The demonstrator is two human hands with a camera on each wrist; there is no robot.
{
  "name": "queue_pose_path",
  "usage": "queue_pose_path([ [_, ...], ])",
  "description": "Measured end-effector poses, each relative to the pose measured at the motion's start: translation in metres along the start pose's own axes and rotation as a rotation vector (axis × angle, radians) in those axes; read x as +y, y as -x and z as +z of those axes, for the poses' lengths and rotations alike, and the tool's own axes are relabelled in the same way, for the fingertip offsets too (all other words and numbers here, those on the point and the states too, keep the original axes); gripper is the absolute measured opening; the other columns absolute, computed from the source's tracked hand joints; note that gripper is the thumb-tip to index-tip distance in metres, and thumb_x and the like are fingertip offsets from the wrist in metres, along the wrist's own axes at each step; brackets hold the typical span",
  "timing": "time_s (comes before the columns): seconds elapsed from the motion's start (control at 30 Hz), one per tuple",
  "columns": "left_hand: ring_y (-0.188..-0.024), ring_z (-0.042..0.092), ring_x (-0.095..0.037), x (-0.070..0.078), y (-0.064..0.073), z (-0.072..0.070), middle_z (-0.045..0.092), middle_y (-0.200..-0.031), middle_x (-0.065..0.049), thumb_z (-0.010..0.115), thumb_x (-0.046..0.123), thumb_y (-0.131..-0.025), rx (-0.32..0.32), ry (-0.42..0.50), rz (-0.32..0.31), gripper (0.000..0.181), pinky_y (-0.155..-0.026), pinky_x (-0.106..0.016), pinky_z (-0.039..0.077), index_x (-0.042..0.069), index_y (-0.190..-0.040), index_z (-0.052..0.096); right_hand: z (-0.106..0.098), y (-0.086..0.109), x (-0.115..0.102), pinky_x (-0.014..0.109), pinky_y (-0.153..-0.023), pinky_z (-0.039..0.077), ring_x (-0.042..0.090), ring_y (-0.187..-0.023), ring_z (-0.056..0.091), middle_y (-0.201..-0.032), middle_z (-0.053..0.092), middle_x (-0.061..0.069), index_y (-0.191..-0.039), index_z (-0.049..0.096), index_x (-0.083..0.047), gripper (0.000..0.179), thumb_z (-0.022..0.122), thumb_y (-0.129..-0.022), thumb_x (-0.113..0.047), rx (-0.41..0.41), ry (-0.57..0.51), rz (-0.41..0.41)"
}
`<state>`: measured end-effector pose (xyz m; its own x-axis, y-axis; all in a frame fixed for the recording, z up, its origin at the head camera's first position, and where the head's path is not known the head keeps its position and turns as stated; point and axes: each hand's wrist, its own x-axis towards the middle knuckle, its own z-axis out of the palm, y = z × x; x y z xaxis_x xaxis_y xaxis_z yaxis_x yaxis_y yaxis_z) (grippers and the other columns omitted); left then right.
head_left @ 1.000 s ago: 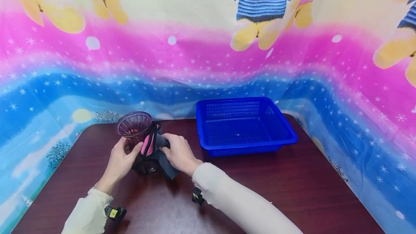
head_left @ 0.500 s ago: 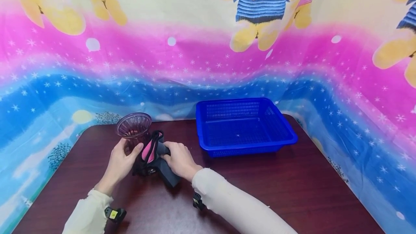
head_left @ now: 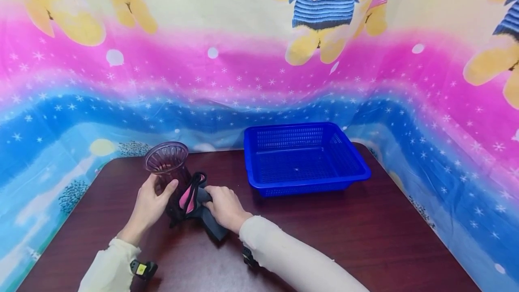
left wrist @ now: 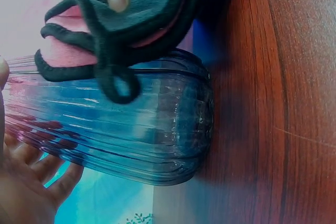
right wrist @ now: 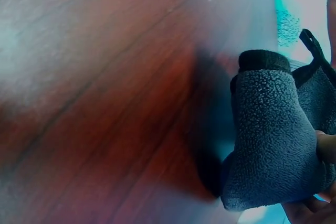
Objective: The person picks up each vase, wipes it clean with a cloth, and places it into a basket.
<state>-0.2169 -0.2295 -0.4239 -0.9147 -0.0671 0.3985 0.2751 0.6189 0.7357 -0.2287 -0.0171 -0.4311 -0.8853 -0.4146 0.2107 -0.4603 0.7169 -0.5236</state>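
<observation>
A purple-tinted, ribbed clear vase (head_left: pixel 167 157) with a flared rim stands on the table at the left. My left hand (head_left: pixel 150 202) grips its middle, with the thumb on the near side and fingers behind, as the left wrist view shows through the vase body (left wrist: pixel 131 124). My right hand (head_left: pixel 225 206) pinches a folded grey and pink cloth (head_left: pixel 211 222) with black edging and a small loop. The cloth lies against the right side of the vase, and in the right wrist view its grey pile (right wrist: pixel 275 140) hangs down from the fingers. The vase's base is partly hidden behind the cloth.
A blue plastic basket (head_left: pixel 300 186) with slotted walls stands at the back right of the dark red wooden table (head_left: pixel 344 238). A printed curtain (head_left: pixel 243 75) hangs close behind the table and along both sides.
My right hand has moved the cloth down along the vase's right side, toward the base and slightly right. The left hand keeps its grip and the vase stays in place.
</observation>
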Motion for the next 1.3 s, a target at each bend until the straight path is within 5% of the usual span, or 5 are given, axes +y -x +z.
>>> queue_pose_path([
  [0.63, -0.113, 0.066, -0.039, -0.002, 0.0, 0.001, 0.066, -0.127, -0.027, 0.062, 0.025, -0.101, 0.01, -0.006, 0.001, 0.046, -0.081, 0.005, 0.035, -0.001, -0.137, 0.052, 0.014, 0.004, 0.008, 0.024, -0.06, 0.048, 0.009, -0.071, 0.063, -0.083, 0.072, -0.005, -0.094, 0.072, -0.021, 0.004, 0.073, -0.091, -0.018, -0.039, 0.147, -0.018],
  [0.9, -0.099, 0.052, 0.016, -0.005, -0.001, 0.002, 0.067, -0.127, -0.025, 0.063, 0.026, -0.1, 0.011, -0.005, -0.001, 0.046, -0.081, 0.005, 0.037, 0.001, -0.136, 0.053, 0.013, 0.003, 0.01, 0.022, -0.063, 0.048, 0.007, -0.071, 0.061, -0.083, 0.072, -0.007, -0.099, 0.076, -0.023, 0.009, 0.075, -0.09, -0.019, -0.025, 0.045, 0.026],
  [1.13, -0.112, 0.067, -0.039, -0.005, -0.001, 0.002, 0.066, -0.125, -0.028, 0.063, 0.025, -0.1, 0.013, -0.01, 0.005, 0.045, -0.081, 0.006, 0.034, -0.002, -0.136, 0.052, 0.006, 0.0, 0.005, 0.021, -0.068, 0.051, 0.007, -0.078, 0.064, -0.095, 0.076, -0.005, -0.109, 0.076, -0.021, 0.018, 0.074, -0.091, -0.018, 0.009, 0.008, 0.016],
  [1.23, -0.112, 0.067, -0.04, -0.005, -0.001, 0.002, 0.067, -0.124, -0.028, 0.063, 0.024, -0.1, 0.015, -0.012, 0.012, 0.045, -0.081, 0.006, 0.034, -0.002, -0.135, 0.053, 0.002, -0.002, 0.002, 0.021, -0.071, 0.052, 0.008, -0.08, 0.065, -0.099, 0.077, -0.004, -0.114, 0.075, -0.019, 0.022, 0.073, -0.092, -0.017, 0.03, -0.004, 0.009],
  [1.3, -0.108, 0.069, -0.026, -0.006, -0.001, 0.002, 0.068, -0.122, -0.026, 0.063, 0.025, -0.1, 0.019, -0.018, 0.01, 0.044, -0.081, 0.006, 0.035, -0.001, -0.134, 0.054, -0.001, -0.003, 0.0, 0.021, -0.072, 0.053, 0.008, -0.081, 0.066, -0.1, 0.077, -0.004, -0.115, 0.075, -0.019, 0.023, 0.073, -0.092, -0.017, 0.038, -0.016, 0.002],
])
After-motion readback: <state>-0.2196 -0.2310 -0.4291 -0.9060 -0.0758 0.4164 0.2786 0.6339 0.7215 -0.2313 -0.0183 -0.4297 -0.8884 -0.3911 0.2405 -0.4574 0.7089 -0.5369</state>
